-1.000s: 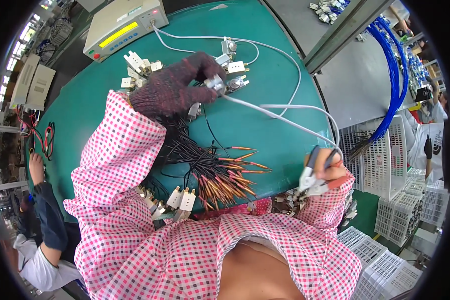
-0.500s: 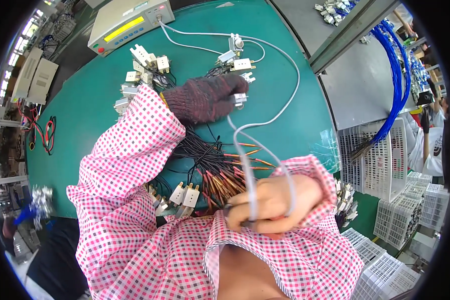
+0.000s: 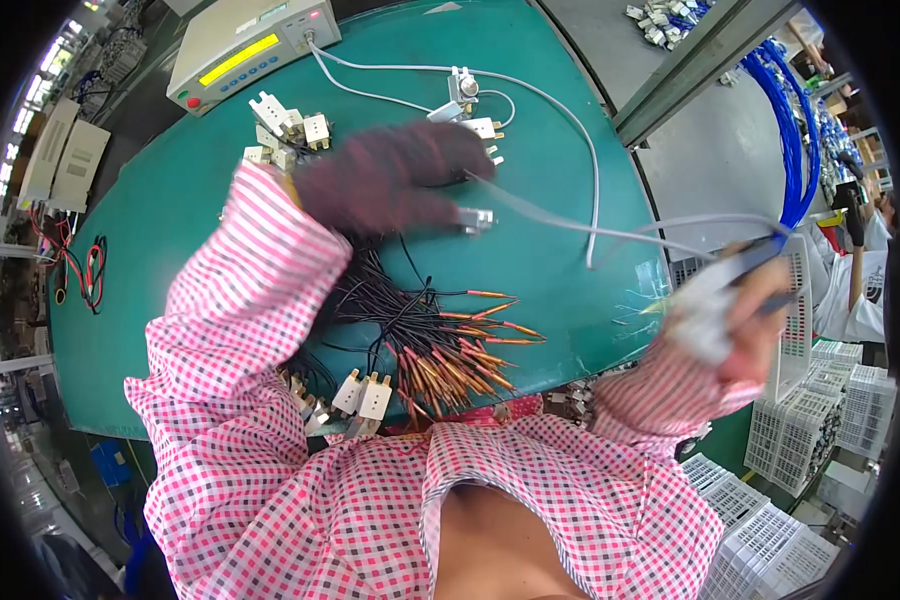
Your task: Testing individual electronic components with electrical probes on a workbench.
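Note:
My left hand [image 3: 385, 185], in a dark maroon knitted glove, is smeared by motion over the upper middle of the bench. A small white-and-metal plug [image 3: 476, 220] is held at its thumb tip. Out past the bench's right edge, my bare right hand [image 3: 745, 320] is closed around the dark end of a grey test lead [image 3: 740, 222]; blur hides the exact grip. One stretch of that lead runs across to the left fingertips. Beneath the left forearm lies a bundle of black wires [image 3: 375, 300] with copper-coloured ends [image 3: 460, 365]. White plugs [image 3: 375, 398] rest at the near edge.
A tester [image 3: 255, 60] with a lit yellow display stands at the far left. A metal fixture [image 3: 460, 90] and more white plugs [image 3: 315, 130] are on the green bench [image 3: 550, 190]. Blue cables [image 3: 790, 130] hang at the right, by a metal post [image 3: 705, 75] and white crates [image 3: 785, 440].
My right hand has swung from near my chest out to the far right, drawing the grey lead along. The left hand has shifted slightly left, with the plug now lower at its thumb.

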